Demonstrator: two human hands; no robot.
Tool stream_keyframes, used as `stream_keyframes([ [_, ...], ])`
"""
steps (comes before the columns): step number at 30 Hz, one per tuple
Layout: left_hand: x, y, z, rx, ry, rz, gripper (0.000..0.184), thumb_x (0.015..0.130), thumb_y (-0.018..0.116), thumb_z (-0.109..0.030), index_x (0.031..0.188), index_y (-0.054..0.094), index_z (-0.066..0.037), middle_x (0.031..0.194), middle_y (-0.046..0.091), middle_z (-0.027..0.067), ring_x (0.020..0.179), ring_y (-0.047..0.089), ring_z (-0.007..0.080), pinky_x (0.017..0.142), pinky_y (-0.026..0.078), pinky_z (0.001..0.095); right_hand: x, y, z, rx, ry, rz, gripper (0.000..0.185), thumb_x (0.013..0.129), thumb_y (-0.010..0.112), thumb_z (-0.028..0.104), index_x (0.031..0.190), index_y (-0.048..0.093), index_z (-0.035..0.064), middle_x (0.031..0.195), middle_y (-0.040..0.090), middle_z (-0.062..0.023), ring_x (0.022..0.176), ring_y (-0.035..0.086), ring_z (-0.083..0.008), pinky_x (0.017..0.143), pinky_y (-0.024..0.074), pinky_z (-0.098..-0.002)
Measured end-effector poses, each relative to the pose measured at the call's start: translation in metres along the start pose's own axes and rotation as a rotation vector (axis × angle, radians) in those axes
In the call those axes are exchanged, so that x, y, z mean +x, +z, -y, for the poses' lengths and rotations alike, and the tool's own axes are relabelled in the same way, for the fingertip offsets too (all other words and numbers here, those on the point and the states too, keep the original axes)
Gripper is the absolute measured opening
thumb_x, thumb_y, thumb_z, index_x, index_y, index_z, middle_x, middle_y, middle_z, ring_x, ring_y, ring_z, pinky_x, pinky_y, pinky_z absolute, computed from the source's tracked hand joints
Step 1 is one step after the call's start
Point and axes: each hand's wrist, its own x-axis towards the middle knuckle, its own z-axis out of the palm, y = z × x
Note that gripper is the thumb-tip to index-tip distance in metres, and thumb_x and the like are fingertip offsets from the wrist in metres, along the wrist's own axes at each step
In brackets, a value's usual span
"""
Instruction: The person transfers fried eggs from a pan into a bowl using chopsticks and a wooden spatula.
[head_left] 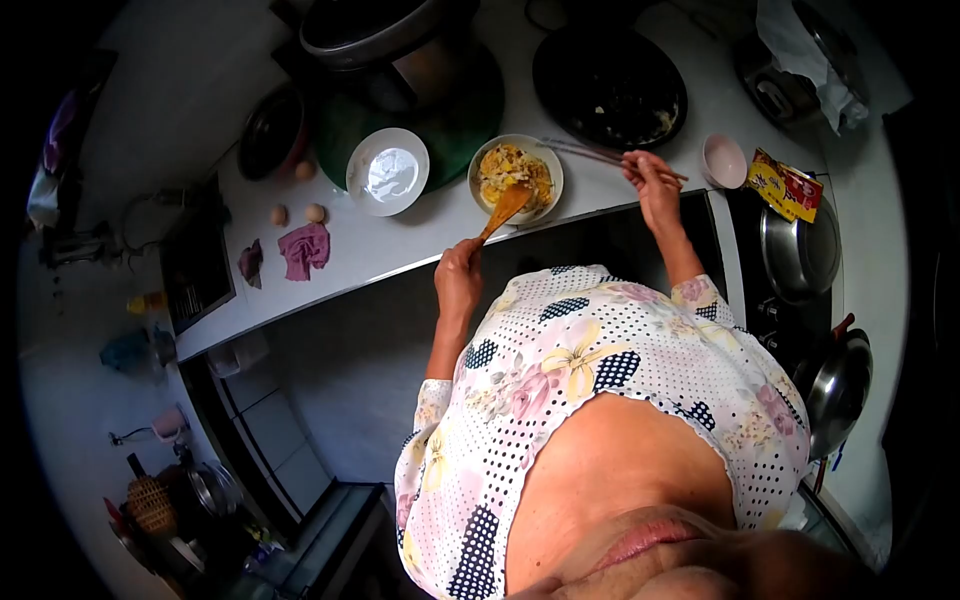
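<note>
My left hand (pixel 458 268) is closed round the handle of a wooden spatula (pixel 512 203). The spatula's blade rests on a yellow, egg-like food (pixel 503 165) in a white bowl (pixel 556 170) near the counter's front edge. Over to the right, my right hand (pixel 655 182) grips a pair of chopsticks (pixel 598 153), their tips pointing left toward the bowl's rim. A white plate (pixel 388 172) sits left of the bowl. Behind the chopsticks lies a round black pan (pixel 610 88) with food bits on it.
A big pot (pixel 400 75) stands on a green round mat (pixel 478 110) at the back. Eggs (pixel 316 213) and a purple cloth (pixel 304 250) lie to the left. At right are a pink bowl (pixel 724 161), a yellow-red packet (pixel 786 186) and a metal pan (pixel 800 250).
</note>
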Motion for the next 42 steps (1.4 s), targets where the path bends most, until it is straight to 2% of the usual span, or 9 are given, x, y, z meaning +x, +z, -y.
stream_keyframes([
  [5, 0.004, 0.005, -0.004, -0.032, 0.042, 0.009, 0.017, 0.082, 0.06, -0.003, 0.097, 0.067, -0.005, 0.088, 0.066, 0.0163, 0.081, 0.063, 0.033, 0.072, 0.05, 0.0402, 0.033, -0.028, 0.025, -0.029, -0.176, -0.181, 0.02, 0.093, 0.056, 0.01, 0.108, 0.059, -0.0029, 0.104, 0.064, -0.014, 0.093, 0.064, -0.0206, 0.081, 0.0553, -0.0311],
  [12, -0.01, 0.017, -0.013, -0.074, -0.036, -0.062, 0.02, 0.082, 0.062, -0.003, 0.101, 0.067, -0.005, 0.089, 0.066, 0.0175, 0.082, 0.064, 0.0323, 0.072, 0.05, 0.0388, 0.073, -0.063, 0.017, -0.004, -0.158, -0.161, 0.022, 0.094, 0.057, 0.013, 0.111, 0.06, -0.0006, 0.106, 0.064, -0.0126, 0.091, 0.064, -0.0193, 0.079, 0.0559, -0.0305],
  [16, -0.013, 0.005, -0.003, -0.085, -0.087, -0.017, 0.021, 0.082, 0.062, -0.003, 0.101, 0.067, -0.006, 0.084, 0.064, 0.0164, 0.078, 0.063, 0.0314, 0.07, 0.05, 0.0381, 0.069, -0.049, 0.002, -0.069, -0.095, -0.178, 0.024, 0.094, 0.057, 0.014, 0.112, 0.06, -0.0015, 0.106, 0.064, -0.0128, 0.09, 0.064, -0.0186, 0.078, 0.0563, -0.0306],
  [25, -0.018, 0.0, -0.012, -0.07, -0.068, -0.054, 0.021, 0.081, 0.061, 0.0, 0.101, 0.067, -0.006, 0.087, 0.065, 0.0157, 0.079, 0.063, 0.0315, 0.071, 0.05, 0.0387, 0.074, -0.025, 0.019, -0.089, -0.042, -0.21, 0.034, 0.094, 0.056, 0.015, 0.123, 0.052, -0.0027, 0.106, 0.062, -0.015, 0.094, 0.063, -0.0203, 0.082, 0.0558, -0.0328],
  [28, -0.029, -0.004, -0.014, -0.08, -0.123, -0.075, 0.022, 0.081, 0.061, 0.0, 0.101, 0.067, -0.006, 0.089, 0.065, 0.0139, 0.079, 0.062, 0.0306, 0.071, 0.05, 0.0382, 0.06, 0.003, 0.035, -0.055, -0.005, -0.182, 0.032, 0.095, 0.055, 0.014, 0.122, 0.054, -0.0023, 0.106, 0.063, -0.0153, 0.094, 0.063, -0.0204, 0.081, 0.0558, -0.0326],
  [32, -0.034, -0.006, -0.02, -0.036, -0.127, -0.104, 0.022, 0.081, 0.061, 0.0, 0.101, 0.066, -0.008, 0.09, 0.065, 0.0099, 0.08, 0.061, 0.0283, 0.071, 0.05, 0.0379, 0.044, 0.035, 0.039, 0.051, 0.154, 0.089, 0.028, 0.094, 0.055, 0.013, 0.119, 0.056, 0.0, 0.105, 0.064, -0.0146, 0.093, 0.064, -0.0199, 0.08, 0.0558, -0.0316],
  [35, -0.04, -0.014, -0.012, -0.061, -0.107, -0.193, 0.022, 0.081, 0.06, -0.001, 0.101, 0.065, -0.008, 0.089, 0.065, 0.0107, 0.079, 0.061, 0.0287, 0.071, 0.05, 0.038, 0.025, 0.076, 0.013, -0.139, 0.198, 0.233, 0.028, 0.094, 0.055, 0.014, 0.119, 0.057, 0.0018, 0.105, 0.065, -0.0131, 0.093, 0.064, -0.0195, 0.082, 0.0552, -0.0306],
  [39, -0.028, -0.014, -0.011, -0.032, -0.197, -0.258, 0.022, 0.082, 0.059, 0.0, 0.102, 0.065, -0.007, 0.087, 0.065, 0.0123, 0.079, 0.061, 0.0297, 0.069, 0.049, 0.0384, 0.026, 0.092, -0.004, -0.112, 0.223, 0.236, 0.026, 0.093, 0.057, 0.013, 0.117, 0.059, 0.0008, 0.103, 0.065, -0.0124, 0.092, 0.064, -0.0177, 0.081, 0.0555, -0.0299],
  [42, -0.006, -0.003, 0.002, -0.016, -0.126, -0.324, 0.02, 0.084, 0.058, -0.004, 0.103, 0.065, -0.005, 0.087, 0.065, 0.0158, 0.079, 0.063, 0.0312, 0.07, 0.05, 0.0386, 0.025, 0.093, -0.015, -0.179, 0.211, 0.274, 0.024, 0.093, 0.058, 0.012, 0.114, 0.06, 0.0003, 0.103, 0.065, -0.0121, 0.091, 0.064, -0.0177, 0.08, 0.0558, -0.0293],
])
